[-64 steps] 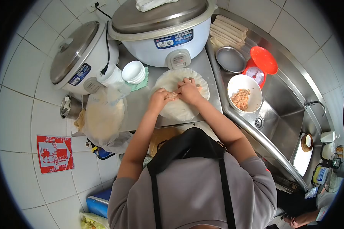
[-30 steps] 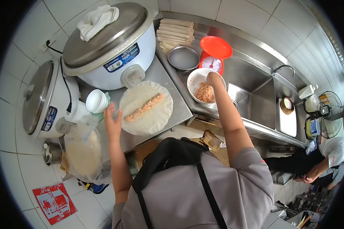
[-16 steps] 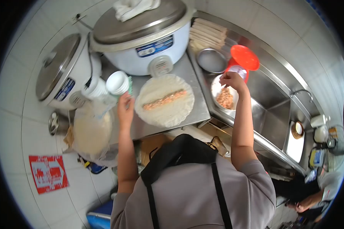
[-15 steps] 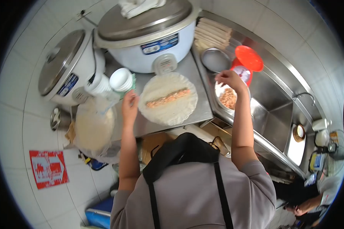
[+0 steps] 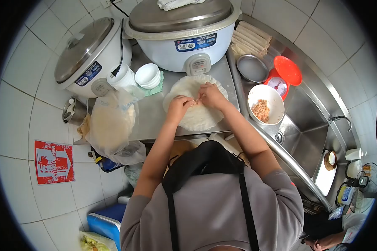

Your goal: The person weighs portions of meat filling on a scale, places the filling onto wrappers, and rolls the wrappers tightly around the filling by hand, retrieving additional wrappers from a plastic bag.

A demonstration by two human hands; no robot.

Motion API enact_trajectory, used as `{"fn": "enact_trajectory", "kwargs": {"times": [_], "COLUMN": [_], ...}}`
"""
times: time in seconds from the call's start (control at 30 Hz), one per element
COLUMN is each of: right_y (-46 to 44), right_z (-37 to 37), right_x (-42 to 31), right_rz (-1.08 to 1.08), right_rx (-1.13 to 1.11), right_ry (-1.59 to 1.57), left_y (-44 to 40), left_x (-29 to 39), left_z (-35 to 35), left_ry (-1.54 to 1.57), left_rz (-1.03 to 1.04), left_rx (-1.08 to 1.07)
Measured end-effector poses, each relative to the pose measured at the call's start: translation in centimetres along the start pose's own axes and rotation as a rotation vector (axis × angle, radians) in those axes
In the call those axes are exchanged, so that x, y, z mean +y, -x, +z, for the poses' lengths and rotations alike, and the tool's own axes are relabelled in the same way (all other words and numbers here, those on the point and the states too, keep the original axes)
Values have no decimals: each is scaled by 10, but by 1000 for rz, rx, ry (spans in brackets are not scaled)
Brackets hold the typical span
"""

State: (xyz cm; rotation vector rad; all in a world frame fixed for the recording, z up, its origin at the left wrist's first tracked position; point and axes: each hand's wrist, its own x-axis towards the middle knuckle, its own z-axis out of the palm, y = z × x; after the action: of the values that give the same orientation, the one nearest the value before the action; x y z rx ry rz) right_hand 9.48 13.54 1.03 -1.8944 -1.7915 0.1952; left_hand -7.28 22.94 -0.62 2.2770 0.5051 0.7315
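A round, thin spring roll wrapper (image 5: pixel 199 121) lies on the steel counter in front of me, its edge slightly ruffled. Across its middle runs a strip of orange-pink chopped filling (image 5: pixel 195 102), mostly covered by my fingers. My left hand (image 5: pixel 181 106) is closed, its fingertips pressed on the strip from the left. From the right, my right hand (image 5: pixel 212 96) pinches the same strip, its fingers curled down. To the right stands a white bowl (image 5: pixel 275 99) with more chopped filling (image 5: pixel 260 111) inside. More wrappers (image 5: pixel 112 125) sit in a clear plastic bag at the left.
Two rice cookers (image 5: pixel 178 37) stand behind the wrapper. White cups (image 5: pixel 147 75) rest left of it. Finished rolls (image 5: pixel 250 38), a metal dish (image 5: pixel 252 69) and a red scale (image 5: pixel 277 86) line the sink side (image 5: pixel 299 138). Another person (image 5: pixel 329 240) is at lower right.
My right hand has left the filling bowl and moved left onto the wrapper. My left hand has come right from beside the cups to the filling strip. The view has shifted slightly.
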Motion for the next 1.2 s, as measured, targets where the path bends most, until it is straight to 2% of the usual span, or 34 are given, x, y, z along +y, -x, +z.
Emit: {"fn": "enact_trajectory", "kwargs": {"times": [0.07, 0.17, 0.27, 0.37, 0.5, 0.6, 0.7, 0.8, 0.87, 1.03, 1.07, 1.13, 1.17, 1.2], "right_y": [3, 9, 15, 24, 24, 23, 22, 27, 31, 66, 77, 106, 122, 137], "right_z": [3, -4, -9, -13, -2, -2, 1, 2, -2, -57, -64, -97, -114, -123], "right_x": [6, 9, 24, 14, 14, 11, 14, 15, 19, 36, 60, 84, 88, 108], "right_rz": [-41, -65, 87, 148, 40, 10, 11, 7, 4, 167, 200, 315, 431, 565], "right_rx": [-51, 79, 111, 25, 28, 53, 59, 65, 153, 254, 306, 493, 600, 673], "right_ry": [-26, -139, -248, 12, 86, 138, 135, 94, 107, 117, 126, 90, 215, 174], "left_y": [-1, -2, -2, -5, -8, -9, -14, -17, -12, 10, 15, 21, 24, 24], "left_x": [-2, -2, -6, 0, 8, 6, 3, 0, 7, -18, -32, -24, -26, -26], "left_z": [2, 0, 8, 9, 7, 17, 25, 24, 15, -20, -24, -39, -41, -41], "left_ry": [-20, 44, 90, 55, 67, -5, -218, -226, -165, -155, -168, -106, -102, -102], "left_rz": [28, 4, -10, -71, -81, 98, 217, 110, 87, 33, 39, -122, -87, -52], "left_rx": [-15, 10, -3, -59, -64, 14, -6, -142, -85, -13, -15, -40, 20, 89]}}
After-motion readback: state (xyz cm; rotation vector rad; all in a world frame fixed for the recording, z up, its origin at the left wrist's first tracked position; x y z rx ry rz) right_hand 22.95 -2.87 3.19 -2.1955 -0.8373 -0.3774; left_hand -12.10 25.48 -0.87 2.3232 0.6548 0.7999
